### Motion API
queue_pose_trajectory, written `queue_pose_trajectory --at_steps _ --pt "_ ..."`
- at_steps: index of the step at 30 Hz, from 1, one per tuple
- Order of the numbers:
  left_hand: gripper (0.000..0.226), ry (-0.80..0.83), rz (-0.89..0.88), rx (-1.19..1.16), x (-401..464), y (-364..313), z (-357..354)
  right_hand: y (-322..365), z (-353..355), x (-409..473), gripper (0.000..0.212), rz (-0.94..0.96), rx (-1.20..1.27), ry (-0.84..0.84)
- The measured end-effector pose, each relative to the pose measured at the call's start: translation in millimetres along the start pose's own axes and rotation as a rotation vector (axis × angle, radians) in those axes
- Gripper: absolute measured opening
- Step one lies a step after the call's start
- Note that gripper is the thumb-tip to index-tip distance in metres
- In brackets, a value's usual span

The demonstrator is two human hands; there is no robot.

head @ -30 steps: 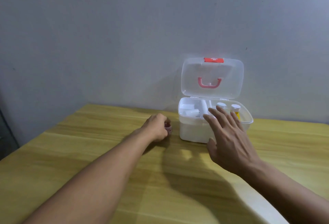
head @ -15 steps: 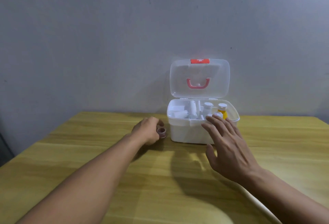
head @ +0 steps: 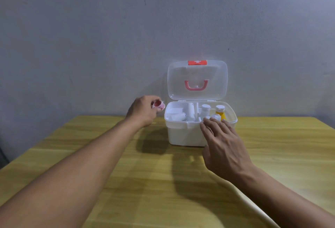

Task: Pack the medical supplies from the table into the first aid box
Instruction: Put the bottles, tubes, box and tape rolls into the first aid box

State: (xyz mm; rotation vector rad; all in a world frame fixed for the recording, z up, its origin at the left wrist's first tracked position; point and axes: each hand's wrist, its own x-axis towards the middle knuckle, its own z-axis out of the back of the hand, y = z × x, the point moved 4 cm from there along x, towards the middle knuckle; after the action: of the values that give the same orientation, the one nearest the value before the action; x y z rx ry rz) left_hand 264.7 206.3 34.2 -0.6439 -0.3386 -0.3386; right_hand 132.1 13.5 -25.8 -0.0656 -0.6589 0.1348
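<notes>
A white first aid box (head: 184, 135) stands at the table's far edge with its clear lid (head: 197, 80) raised against the wall. Inside it I see white rolls, white-capped bottles and a yellow bottle (head: 220, 113). My left hand (head: 143, 112) is lifted just left of the box, shut on a small pink-and-white tape roll (head: 159, 105). My right hand (head: 223, 144) hovers with fingers spread at the box's front right rim, holding nothing.
The wooden table (head: 126, 182) runs up to a grey wall (head: 90, 46). My hands and the box cast dark shadows on the wood in front of the box.
My left hand has risen from the tabletop with the tape roll and now holds it level with the box's rim. My right hand stays at the box's front.
</notes>
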Motion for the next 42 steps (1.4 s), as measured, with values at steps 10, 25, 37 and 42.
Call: queue_pose_trajectory --at_steps 10,25,37,42 --pt "0.03 0.197 -0.096 0.142 40.9 -58.2 -40.8 0.1 0.6 -2.4 0.064 -0.014 0.026 -0.001" --pt "0.026 0.13 -0.021 0.307 45.3 -52.8 -49.7 -0.9 0.1 -3.0 0.066 -0.028 0.052 -0.028" --pt "0.034 0.161 0.026 0.035 35.0 -47.5 -43.5 -4.2 4.1 -2.6 0.053 -0.008 0.109 -0.041" --pt "0.031 0.335 -0.086 0.075 25.1 -36.0 -61.9 -11.9 29.8 33.0 0.043 -0.11 0.202 -0.139"
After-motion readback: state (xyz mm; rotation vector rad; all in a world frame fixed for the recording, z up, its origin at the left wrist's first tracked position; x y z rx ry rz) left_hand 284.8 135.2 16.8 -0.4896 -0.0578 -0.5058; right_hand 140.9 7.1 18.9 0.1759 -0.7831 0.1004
